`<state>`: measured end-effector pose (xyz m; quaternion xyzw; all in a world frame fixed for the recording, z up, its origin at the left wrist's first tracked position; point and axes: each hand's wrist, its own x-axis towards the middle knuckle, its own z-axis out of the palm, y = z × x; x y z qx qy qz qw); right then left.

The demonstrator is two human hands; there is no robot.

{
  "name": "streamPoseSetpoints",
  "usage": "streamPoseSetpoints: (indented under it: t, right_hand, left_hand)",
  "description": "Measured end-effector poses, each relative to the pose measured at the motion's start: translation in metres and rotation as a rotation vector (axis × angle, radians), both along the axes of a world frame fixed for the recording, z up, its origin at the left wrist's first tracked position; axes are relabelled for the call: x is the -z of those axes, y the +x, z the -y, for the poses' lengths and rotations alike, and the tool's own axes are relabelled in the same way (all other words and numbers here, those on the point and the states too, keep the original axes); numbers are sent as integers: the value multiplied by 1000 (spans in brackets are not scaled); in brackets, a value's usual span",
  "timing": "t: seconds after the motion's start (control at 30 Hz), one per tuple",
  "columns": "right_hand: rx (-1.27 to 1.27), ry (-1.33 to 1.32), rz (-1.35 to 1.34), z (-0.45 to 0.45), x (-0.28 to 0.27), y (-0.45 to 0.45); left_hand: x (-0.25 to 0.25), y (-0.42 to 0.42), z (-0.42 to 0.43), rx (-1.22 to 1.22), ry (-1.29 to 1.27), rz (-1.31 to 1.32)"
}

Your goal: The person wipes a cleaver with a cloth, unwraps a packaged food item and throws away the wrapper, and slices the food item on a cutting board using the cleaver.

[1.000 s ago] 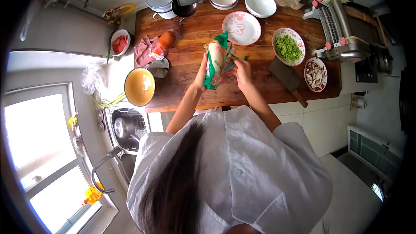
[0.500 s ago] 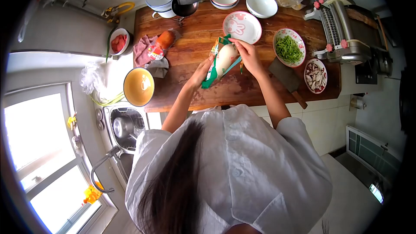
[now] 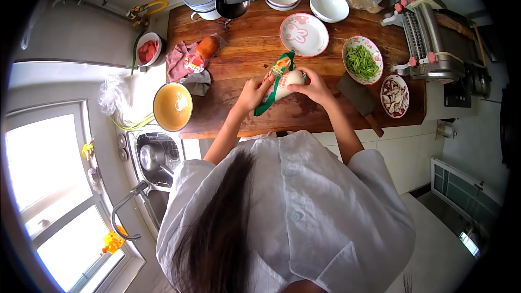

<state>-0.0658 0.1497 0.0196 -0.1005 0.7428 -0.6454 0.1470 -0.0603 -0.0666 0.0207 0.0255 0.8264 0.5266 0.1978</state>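
Note:
A pale, rounded roll [image 3: 286, 85] lies partly inside a green, printed wrapper [image 3: 280, 66] over the wooden worktop. My left hand [image 3: 253, 94] grips the wrapper and the roll's lower left side. At the roll's upper right end, my right hand [image 3: 316, 86] holds the bare pale part between thumb and fingers. The wrapper is open along the right side, and its top corner stands up beyond the roll. Above the hands lies a plate [image 3: 304, 34] with a pink rabbit. What the wrapper's underside looks like is hidden.
A cleaver [image 3: 356, 92] lies right of my right hand, near bowls of chopped greens [image 3: 361, 62] and sliced pieces [image 3: 395, 95]. A yellow bowl [image 3: 173, 107] and a pink cloth [image 3: 179, 62] are at left. Ladles [image 3: 232, 4] hang over the back edge.
The wrapper has been pulled back, baring more of the pale roll. My right hand has moved from the wrapper's edge down onto the roll's end.

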Motion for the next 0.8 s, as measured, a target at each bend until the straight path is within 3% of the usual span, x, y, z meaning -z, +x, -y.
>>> streamPoseSetpoints:
  t: [0.03,0.13,0.17,0.23,0.27,0.33,0.4,0.47,0.53,0.57,0.6,0.67,0.8]
  right_hand:
    - [8,32,25,0,-1,5]
    - [41,53,112,0,-2,16]
    - [193,-61,140,-4,6,18]
    - [417,-226,204,-17,2,17]
    - [469,-175,278,-27,-9,20]
    - [503,-331,337,-44,-6,22]
    - [606,-463,390,-50,2,31]
    - [728,-594,441,-50,14,43]
    - [857,-746,499,-48,27,56]
    - [842,-722,474,-45,34,62]
    - [856,-724,510,-41,40,67]
    - [916,-755,558,-32,57,76]
    - [1054,-816,532,-14,81,80]
  left_hand:
    - [-12,2,1,8,33,61]
    - [12,7,16,11,121,106]
    - [16,3,31,59,-27,147]
    - [35,5,55,-38,-18,110]
    - [35,4,64,-67,-57,139]
    - [31,0,68,-92,-119,165]
    - [42,-6,66,-121,-141,24]
    - [61,-14,61,-167,-10,30]
    - [52,-21,46,-137,60,216]
    - [66,-24,39,-131,29,124]
    - [97,-28,36,-62,-36,-239]
    - [103,-33,29,-90,-76,-275]
    - [91,-46,31,-240,-131,-20]
